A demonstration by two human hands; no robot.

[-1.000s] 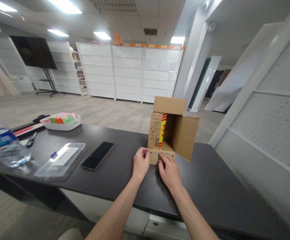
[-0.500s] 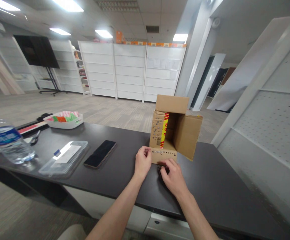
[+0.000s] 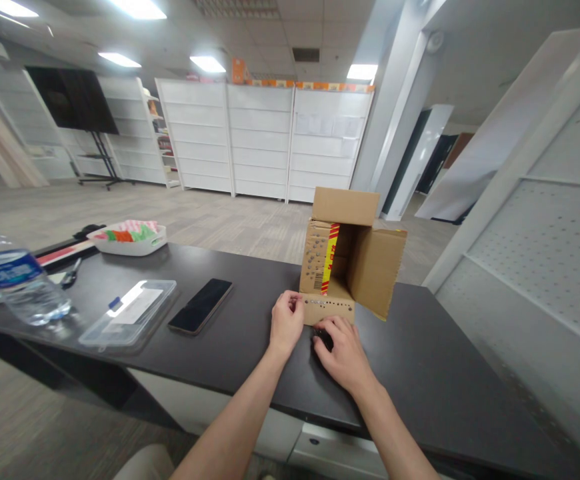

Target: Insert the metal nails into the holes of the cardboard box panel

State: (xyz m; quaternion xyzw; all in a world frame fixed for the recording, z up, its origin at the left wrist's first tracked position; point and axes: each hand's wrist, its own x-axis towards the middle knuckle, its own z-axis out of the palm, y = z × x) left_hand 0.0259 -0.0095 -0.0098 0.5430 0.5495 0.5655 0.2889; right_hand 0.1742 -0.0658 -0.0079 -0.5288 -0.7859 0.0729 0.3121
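Across the dark-grey table, an open brown cardboard box is seen. Beside its perforated front flap, the left hand is held, fingers pinched together; whether anything is gripped by the curved right hand cannot be told.

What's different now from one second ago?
The right hand slid back from the dotted lower flap toward the person, and its fingers are now by the flap's near edge, over a small dark thing. I can't tell whether it grips that. The left hand stayed by the flap's left edge; the cardboard box, smartphone and water bottle stayed put.
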